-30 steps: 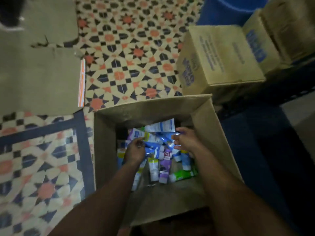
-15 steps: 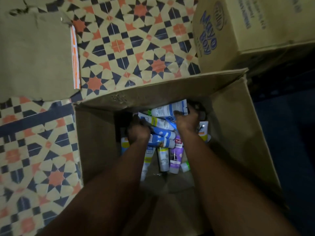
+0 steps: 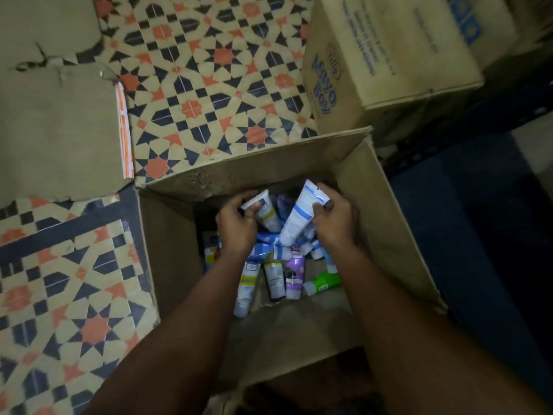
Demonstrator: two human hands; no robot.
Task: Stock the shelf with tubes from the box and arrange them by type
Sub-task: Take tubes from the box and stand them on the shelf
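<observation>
Head view: left hand point(image 3: 236, 227) and right hand point(image 3: 333, 220) seemingly each grip tubes.

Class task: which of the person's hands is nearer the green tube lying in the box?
Right. The right hand is above the green tube, slightly right. The left hand sits further off, up and to its left, across the pile.

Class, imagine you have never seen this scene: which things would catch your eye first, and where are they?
First, the two hands in the open cardboard box at centre: the left hand grips a white tube with a yellow-green band, the right hand a white tube with blue stripes. Next, the patterned tile floor in orange, navy and cream beyond the box. Below the hands, a purple tube and a green tube stand out in the pile.
</observation>
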